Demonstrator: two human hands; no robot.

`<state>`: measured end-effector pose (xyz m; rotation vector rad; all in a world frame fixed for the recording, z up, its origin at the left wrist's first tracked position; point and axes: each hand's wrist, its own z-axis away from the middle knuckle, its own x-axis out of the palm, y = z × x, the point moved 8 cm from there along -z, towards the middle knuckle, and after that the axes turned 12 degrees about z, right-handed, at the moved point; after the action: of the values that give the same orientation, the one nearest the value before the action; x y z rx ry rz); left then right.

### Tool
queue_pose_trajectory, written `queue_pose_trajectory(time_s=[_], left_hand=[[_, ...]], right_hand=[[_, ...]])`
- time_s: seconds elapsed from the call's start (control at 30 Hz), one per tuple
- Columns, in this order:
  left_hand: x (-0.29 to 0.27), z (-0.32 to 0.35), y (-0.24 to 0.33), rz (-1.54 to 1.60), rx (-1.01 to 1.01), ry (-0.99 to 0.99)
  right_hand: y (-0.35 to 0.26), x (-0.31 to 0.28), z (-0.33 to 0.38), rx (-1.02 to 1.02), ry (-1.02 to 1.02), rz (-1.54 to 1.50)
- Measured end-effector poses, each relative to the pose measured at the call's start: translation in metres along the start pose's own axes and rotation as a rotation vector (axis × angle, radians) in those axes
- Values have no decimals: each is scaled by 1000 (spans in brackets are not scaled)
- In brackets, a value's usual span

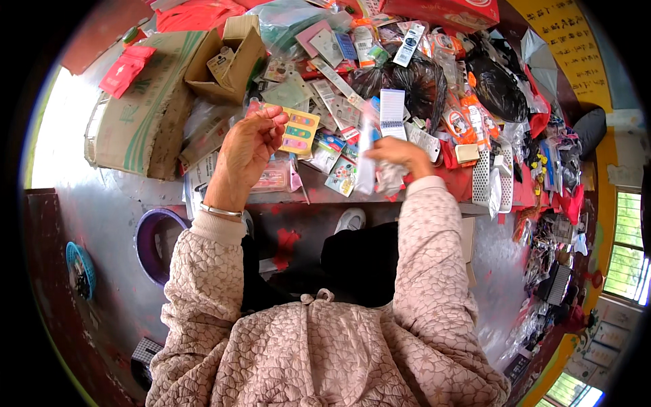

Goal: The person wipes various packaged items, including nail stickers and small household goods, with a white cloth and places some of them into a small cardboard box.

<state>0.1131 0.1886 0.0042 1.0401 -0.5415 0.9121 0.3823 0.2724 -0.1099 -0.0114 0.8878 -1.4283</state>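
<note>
My left hand (pixel 247 146) is raised over the near left part of the pile, its fingers curled together; what they pinch, if anything, I cannot make out. Right beside these fingers is a yellow card (pixel 298 132) bearing bright strip-shaped pieces. Blurred by motion, my right hand (pixel 405 154) is closed at a long whitish plastic strip (pixel 366 159), which stands almost upright. Crumpled clear plastic (pixel 390 178) shows just below that hand. Between my hands lie small printed packets (pixel 341 178), and beyond them is a small open spiral notepad (pixel 392 112).
A large cardboard box (pixel 146 112) and a smaller open carton (pixel 227 71) stand at the left. Black plastic bags (pixel 498 88) and white perforated baskets (pixel 481 178) sit at the right. A purple tub (pixel 144 244) and blue basket (pixel 80 270) are on the floor.
</note>
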Motion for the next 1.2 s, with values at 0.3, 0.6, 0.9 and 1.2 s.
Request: queue_pose_trajectory(time_s=[0.3,0.6,0.9,1.2], left_hand=[[-10,1,6,28,-10,16],[-10,-2,5,7,-9,34],[-6,1,8,4,-2,17],[-10,5,12,-11,6,23]], right_hand=[[-40,0,-30,252,404,557],[-4,23,-40,168,661,929],[2,35,-55,199,762,1385],[3,-42,-17,388,948,885]])
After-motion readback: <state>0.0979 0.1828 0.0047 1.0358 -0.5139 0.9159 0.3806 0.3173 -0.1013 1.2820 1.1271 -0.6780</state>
